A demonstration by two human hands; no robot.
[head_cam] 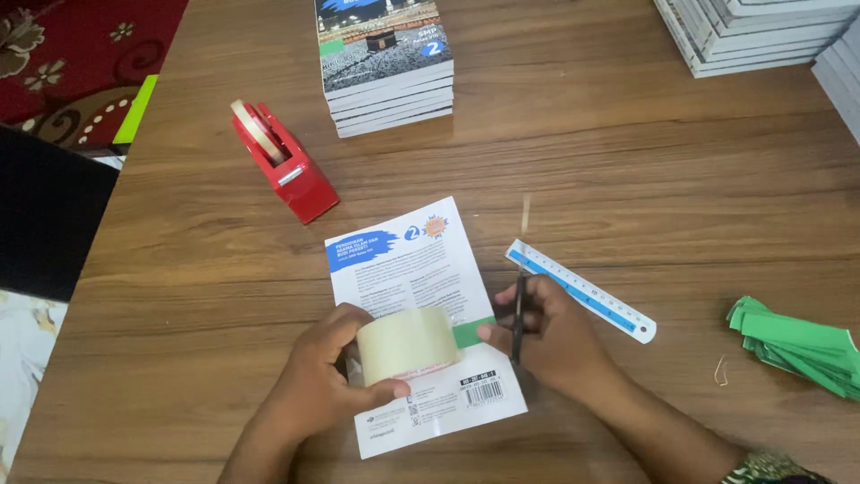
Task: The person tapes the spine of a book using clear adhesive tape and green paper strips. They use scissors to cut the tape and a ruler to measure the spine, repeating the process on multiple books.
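Note:
A white book [408,269] lies back cover up on the wooden table [627,161]. My left hand [327,381] grips a roll of clear wide tape [405,345] standing on the cover. A green strip [472,331] lies on the book by the tape's end. My right hand [546,336] holds scissors [520,300], blades pointing away from me, and its fingertips touch the green strip.
A red tape dispenser [282,161] stands at the left. A stack of books [385,67] sits at the back, more stacks [761,31] at the far right. A blue and white ruler [582,291] lies beside my right hand. Green paper strips [802,345] are piled on the right.

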